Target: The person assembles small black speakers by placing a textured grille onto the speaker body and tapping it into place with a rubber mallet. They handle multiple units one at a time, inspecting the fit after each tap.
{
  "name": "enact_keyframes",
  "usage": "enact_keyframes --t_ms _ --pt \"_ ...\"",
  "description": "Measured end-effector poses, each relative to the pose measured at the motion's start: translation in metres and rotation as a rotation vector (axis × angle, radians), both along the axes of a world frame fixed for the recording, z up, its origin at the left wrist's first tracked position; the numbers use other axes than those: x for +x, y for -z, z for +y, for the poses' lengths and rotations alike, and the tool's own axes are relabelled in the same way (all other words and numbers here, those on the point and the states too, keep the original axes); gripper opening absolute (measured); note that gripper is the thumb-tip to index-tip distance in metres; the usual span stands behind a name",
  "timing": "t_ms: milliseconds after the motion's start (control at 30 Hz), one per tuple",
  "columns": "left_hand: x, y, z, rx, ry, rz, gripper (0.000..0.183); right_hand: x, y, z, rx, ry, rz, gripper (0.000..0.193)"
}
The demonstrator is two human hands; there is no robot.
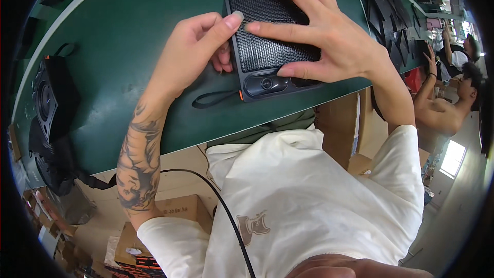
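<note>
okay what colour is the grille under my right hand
The grille is black, with a woven-looking pattern; head view.

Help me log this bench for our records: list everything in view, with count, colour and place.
Mesh-fronted speaker: one, black, under the hands
Strap loop: one, black, beside its orange-marked corner
Speaker with round driver: one, black, table's left side
Table: one, green, beneath both
Panels: several, black, upper right
Cardboard boxes: several, brown, below the table
Cable: one, black, across the shirt
Co-workers: at least two, clothing unclear, far right
Shirt: one, white, on the person
Left hand: one, bare, at the speaker's left edge
Right hand: one, bare, spread over the mesh
</note>
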State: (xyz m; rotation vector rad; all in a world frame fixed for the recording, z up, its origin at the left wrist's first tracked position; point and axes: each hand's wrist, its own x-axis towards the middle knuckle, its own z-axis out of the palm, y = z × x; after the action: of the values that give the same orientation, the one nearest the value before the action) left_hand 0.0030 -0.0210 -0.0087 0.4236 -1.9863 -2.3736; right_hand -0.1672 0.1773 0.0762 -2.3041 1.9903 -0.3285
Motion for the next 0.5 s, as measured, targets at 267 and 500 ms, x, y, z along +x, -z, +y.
enact_keyframes --t_ms 267,500 --pt "-0.009 -0.009 0.0 0.044 -0.042 -0.118 0.065 0.0 -0.001 0.001 0.009 0.002 -0.029 0.062" --pt "-0.022 -0.02 -0.013 0.049 0.032 -0.242 0.076 -0.003 0.001 -0.002 0.0 -0.018 -0.093 0.062"
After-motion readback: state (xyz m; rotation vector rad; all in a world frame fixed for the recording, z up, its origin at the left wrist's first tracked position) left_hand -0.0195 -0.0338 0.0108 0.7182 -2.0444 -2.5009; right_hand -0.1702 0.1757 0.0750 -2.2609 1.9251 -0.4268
